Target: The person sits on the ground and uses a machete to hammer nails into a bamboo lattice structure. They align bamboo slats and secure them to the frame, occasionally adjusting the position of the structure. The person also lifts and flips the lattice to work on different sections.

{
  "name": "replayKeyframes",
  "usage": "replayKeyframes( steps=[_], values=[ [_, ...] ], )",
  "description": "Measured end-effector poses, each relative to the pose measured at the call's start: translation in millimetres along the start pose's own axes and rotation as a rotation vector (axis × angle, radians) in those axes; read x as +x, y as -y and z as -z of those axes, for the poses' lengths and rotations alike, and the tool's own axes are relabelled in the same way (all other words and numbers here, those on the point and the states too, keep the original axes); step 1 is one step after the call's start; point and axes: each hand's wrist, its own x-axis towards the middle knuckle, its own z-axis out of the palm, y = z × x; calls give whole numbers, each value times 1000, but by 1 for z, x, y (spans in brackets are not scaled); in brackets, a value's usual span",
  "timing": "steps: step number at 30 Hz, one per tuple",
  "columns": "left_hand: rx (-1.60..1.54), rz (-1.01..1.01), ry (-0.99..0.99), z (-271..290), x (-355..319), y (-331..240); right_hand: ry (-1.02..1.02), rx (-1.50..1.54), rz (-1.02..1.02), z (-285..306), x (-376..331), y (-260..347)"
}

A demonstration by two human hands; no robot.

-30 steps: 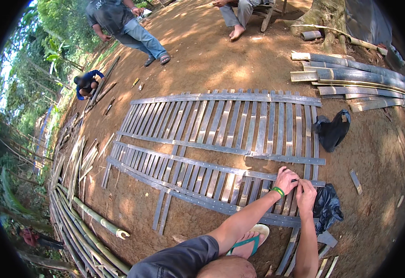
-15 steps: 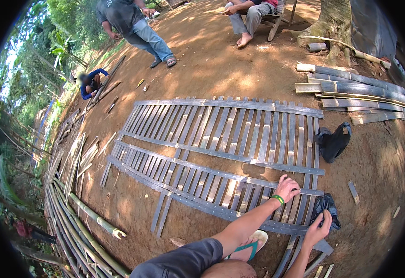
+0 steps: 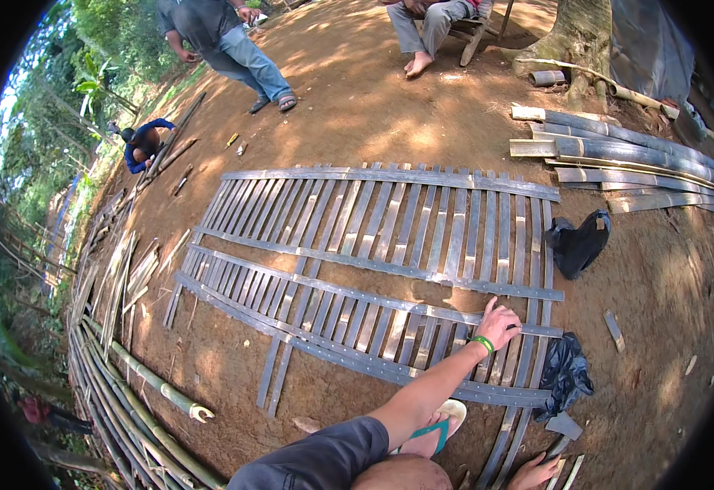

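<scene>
Slatted bamboo panels (image 3: pixel 390 174) lie flat on bare brown earth, one far and one near, their crosswise slats fixed to long grey rails as a worker bends over the right end of the near one. The left hand (image 3: pixel 500 324), a green band (image 3: pixel 484 344) at its wrist, rests at the far rail of the near panel, fingers bent and fingertips drawn close together; whether they grip anything cannot be told. The right hand (image 3: pixel 534 474) is low at the near edge of the scene, well apart from the left, beside pale strips (image 3: pixel 573 472) and near a flat grey piece (image 3: pixel 565 425). Its fingers are partly bent; whether they close on something cannot be made out. Crumpled black plastic (image 3: pixel 565 371) sits against the near panel's right end, and a dark bag (image 3: pixel 579 245) lies just right of the far panel. Split bamboo lengths (image 3: pixel 635 151) are heaped at far right, below a tree trunk (image 3: pixel 582 49); long poles (image 3: pixel 161 392) stretch along the near left. In the background, one person in jeans (image 3: pixel 247 61) stands at far left, another in blue sleeves (image 3: pixel 145 147) crouches farther left, and a barefoot person (image 3: pixel 435 24) sits at the far side.
</scene>
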Motion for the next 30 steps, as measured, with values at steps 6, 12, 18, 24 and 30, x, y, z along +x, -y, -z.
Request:
replayKeyframes(
  steps=[6, 12, 18, 24, 30],
  values=[
    [7, -27, -43, -3, -1, 9, 104, 65, -42, -1, 15, 0],
    [13, 16, 4, -9, 8, 3, 267, 830, -19, 38, 38, 132],
    [27, 23, 20, -4, 9, -5, 665, 597, 304, 5, 67, 215],
    [56, 33, 15, 0, 5, 0, 658, 530, 421, -8, 72, 244],
    [61, 40, 47, -2, 7, 2, 664, 443, 377, -17, 67, 244]
  ],
)
